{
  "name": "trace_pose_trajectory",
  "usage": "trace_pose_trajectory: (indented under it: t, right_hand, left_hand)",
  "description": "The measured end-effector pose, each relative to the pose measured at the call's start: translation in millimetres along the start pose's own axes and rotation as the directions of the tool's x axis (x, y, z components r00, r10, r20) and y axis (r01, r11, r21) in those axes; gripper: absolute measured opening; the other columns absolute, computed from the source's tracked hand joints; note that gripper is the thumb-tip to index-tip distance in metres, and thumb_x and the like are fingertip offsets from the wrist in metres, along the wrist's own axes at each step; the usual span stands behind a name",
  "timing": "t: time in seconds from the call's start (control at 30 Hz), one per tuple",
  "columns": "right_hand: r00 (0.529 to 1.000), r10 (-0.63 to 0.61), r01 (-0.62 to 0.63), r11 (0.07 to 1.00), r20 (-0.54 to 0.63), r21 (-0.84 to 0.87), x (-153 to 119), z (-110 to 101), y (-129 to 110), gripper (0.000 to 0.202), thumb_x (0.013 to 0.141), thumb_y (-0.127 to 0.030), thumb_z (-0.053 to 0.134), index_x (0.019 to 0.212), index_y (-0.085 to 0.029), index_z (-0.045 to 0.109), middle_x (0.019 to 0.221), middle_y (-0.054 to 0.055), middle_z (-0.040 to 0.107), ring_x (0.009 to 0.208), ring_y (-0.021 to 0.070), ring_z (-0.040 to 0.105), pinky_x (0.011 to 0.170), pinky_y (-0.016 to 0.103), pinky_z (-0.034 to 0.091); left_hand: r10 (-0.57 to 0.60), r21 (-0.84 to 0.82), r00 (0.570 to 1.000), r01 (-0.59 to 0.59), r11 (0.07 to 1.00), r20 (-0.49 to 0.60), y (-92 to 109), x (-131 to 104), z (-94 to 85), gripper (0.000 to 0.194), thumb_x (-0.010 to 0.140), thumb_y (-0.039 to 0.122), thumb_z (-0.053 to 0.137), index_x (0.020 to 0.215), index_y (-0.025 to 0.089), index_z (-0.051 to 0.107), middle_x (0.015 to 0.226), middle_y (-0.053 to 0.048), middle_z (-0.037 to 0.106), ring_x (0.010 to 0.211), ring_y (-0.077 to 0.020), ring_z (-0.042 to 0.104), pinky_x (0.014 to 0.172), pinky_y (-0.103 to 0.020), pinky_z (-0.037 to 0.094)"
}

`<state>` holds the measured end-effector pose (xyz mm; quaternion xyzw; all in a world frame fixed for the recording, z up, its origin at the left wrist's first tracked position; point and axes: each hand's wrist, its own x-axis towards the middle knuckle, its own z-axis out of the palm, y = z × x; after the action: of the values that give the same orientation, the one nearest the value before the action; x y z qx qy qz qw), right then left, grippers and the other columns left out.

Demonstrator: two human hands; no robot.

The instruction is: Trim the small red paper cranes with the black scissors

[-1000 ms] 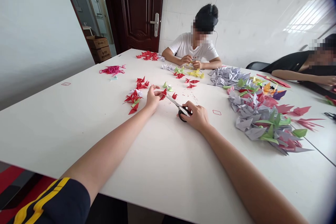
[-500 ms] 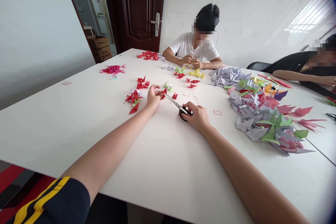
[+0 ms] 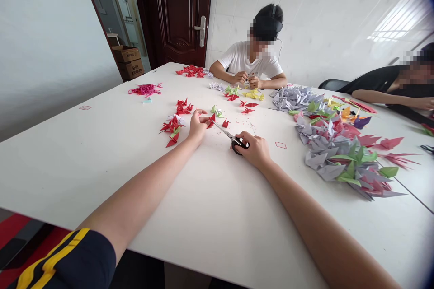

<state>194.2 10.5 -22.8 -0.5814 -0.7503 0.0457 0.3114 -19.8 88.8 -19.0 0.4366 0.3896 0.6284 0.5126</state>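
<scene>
Near the middle of the white table [image 3: 142,216], my left hand [image 3: 198,125] pinches a small red paper crane [image 3: 212,120] between its fingertips. My right hand [image 3: 254,148] is closed around the black handles of a pair of scissors [image 3: 228,134]. The blade tips point up and left and reach the red paper. Just beyond lie a green and white folded crane [image 3: 217,111] and a loose red piece [image 3: 225,123]. Left of my left hand sits a cluster of red, white and green cranes [image 3: 172,124]. Small red scraps dot the table behind the scissors.
On the right spreads a large pile of grey, pink and green cranes [image 3: 339,144]. Pink string [image 3: 145,90] lies at the back left, red cranes [image 3: 191,71] at the far edge. A person in white [image 3: 251,61] sits opposite; another person in black [image 3: 376,82] leans at the right.
The view has shifted very slightly. My hands, the red crane and the scissors have stayed almost in place.
</scene>
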Motion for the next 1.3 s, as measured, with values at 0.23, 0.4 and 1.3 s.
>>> trace_pose_trajectory:
  t: [0.23, 0.4, 1.3]
  right_hand:
    - [1.0, 0.014, -0.014, 1.0, 0.0, 0.009, 0.1, -0.2, 0.3, 0.031, 0.074, -0.036, 0.066, 0.103, -0.028, 0.07, 0.073, -0.002, 0.067, 0.062, 0.0161, 0.057, 0.062, 0.026, 0.038]
    - [1.0, 0.011, -0.011, 1.0, -0.001, 0.011, -0.4, -0.5, -0.4, 0.032, 0.074, -0.039, 0.066, 0.103, -0.027, 0.069, 0.074, -0.002, 0.067, 0.064, 0.0162, 0.058, 0.063, 0.026, 0.038]
    - [1.0, -0.006, 0.006, 1.0, 0.017, -0.014, 0.5, -0.8, 0.6, 0.028, 0.074, -0.036, 0.065, 0.1, -0.028, 0.07, 0.071, -0.002, 0.066, 0.06, 0.0155, 0.056, 0.061, 0.026, 0.037]
  left_hand:
    - [0.001, -0.003, 1.0, -0.001, 1.0, 0.001, -1.7, 1.0, -0.9, 0.037, 0.068, 0.0, 0.058, 0.097, 0.022, 0.048, 0.071, 0.002, 0.066, 0.064, -0.0107, 0.063, 0.072, -0.026, 0.049]
    - [0.0, -0.005, 1.0, 0.0, 1.0, 0.0, -1.2, 0.3, -1.0, 0.037, 0.068, 0.0, 0.057, 0.096, 0.021, 0.048, 0.072, 0.002, 0.066, 0.066, -0.0112, 0.064, 0.072, -0.026, 0.05]
    - [0.113, 0.165, 0.994, -0.11, 0.98, -0.007, 8.9, -5.3, 1.8, 0.029, 0.072, -0.002, 0.06, 0.086, 0.022, 0.05, 0.066, 0.004, 0.063, 0.059, -0.0121, 0.059, 0.067, -0.025, 0.045]
